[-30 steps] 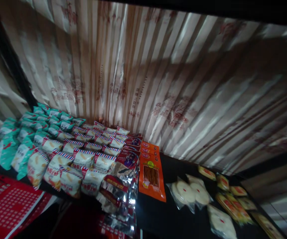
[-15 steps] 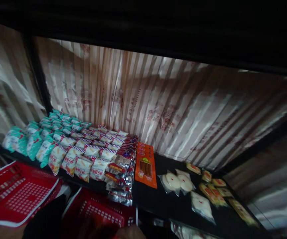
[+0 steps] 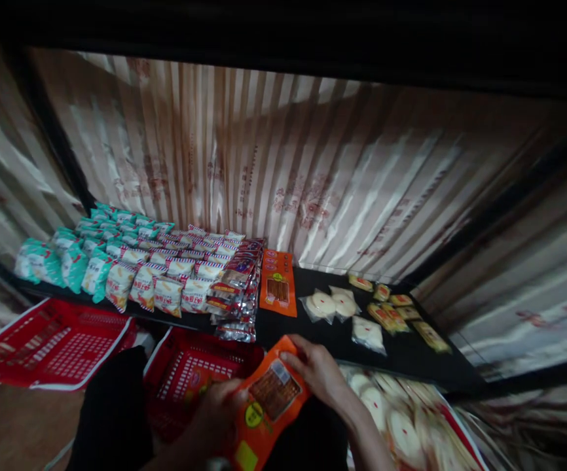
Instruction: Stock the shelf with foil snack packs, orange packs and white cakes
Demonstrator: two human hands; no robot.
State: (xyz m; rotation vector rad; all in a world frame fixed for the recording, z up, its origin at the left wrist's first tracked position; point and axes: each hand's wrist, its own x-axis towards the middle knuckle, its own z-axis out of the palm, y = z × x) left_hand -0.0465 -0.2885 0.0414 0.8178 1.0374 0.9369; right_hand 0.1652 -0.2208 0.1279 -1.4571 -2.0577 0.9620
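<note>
An orange snack packet (image 3: 262,409) with a window showing brown sticks is tilted in front of my lap. My right hand (image 3: 315,366) grips its upper right corner, thumb on the front face. Along the packet's left edge my left hand (image 3: 215,409) is closed, somewhat blurred and dark. A similar orange packet (image 3: 277,297) lies flat on the black shelf. Below my left hand stands a red basket (image 3: 165,356), with something orange inside that is partly hidden by the hand.
Rows of teal bags (image 3: 99,271), white snack bags (image 3: 168,296) and dark red and silver packets (image 3: 234,304) fill the shelf's left side. Round flat breads in clear bags (image 3: 323,304) and yellow packets (image 3: 386,317) lie rightward. Another red basket (image 3: 67,337) and bagged rounds (image 3: 406,432) are below.
Both hands have come up into view with an orange packet between them. The camera view has shifted, showing more of the area below the shelf.
</note>
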